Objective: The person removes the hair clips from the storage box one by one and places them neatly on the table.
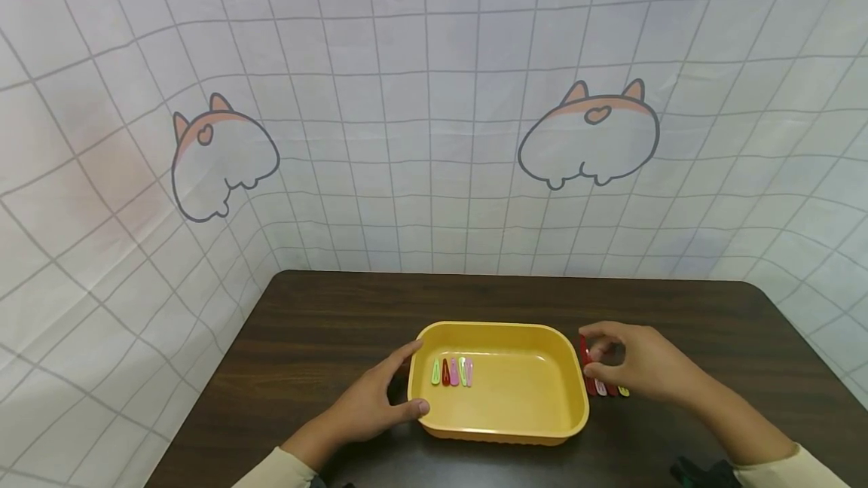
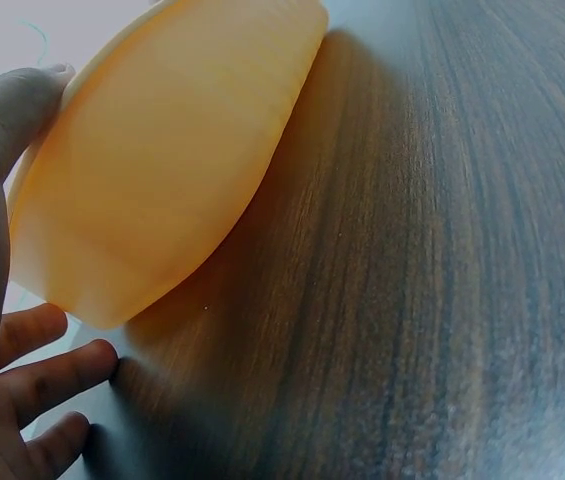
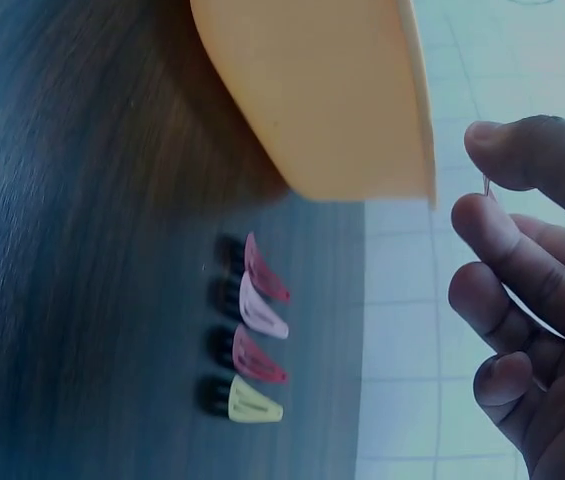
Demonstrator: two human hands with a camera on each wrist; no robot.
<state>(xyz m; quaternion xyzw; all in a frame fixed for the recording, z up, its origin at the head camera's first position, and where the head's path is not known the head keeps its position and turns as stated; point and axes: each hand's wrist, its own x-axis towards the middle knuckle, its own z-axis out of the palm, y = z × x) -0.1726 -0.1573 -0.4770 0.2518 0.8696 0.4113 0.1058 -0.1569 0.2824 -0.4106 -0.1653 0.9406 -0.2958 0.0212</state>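
Observation:
A yellow plastic tray [image 1: 515, 413] stands on the table, with several green, red and pink snap hair clips [image 1: 454, 373] in a row inside, toward its left. My left hand [image 1: 373, 401] grips the tray's left end, thumb and index finger spread along the rim; the lower fingers [image 2: 62, 380] show beside the tray wall in the left wrist view. Just beyond the right end, my right hand [image 1: 634, 364] pinches a red hair clip [image 1: 583, 349] between thumb and index finger. Below that hand, red, pink and yellow hair clips [image 3: 259, 352] lie in a row on the table.
The dark wood table [image 1: 325, 322] extends around the tray on every side. A white grid-patterned cloth [image 1: 447, 134] with cartoon corgi prints hangs behind and beside it. A dark object [image 1: 705, 471] is near the right sleeve at the bottom edge.

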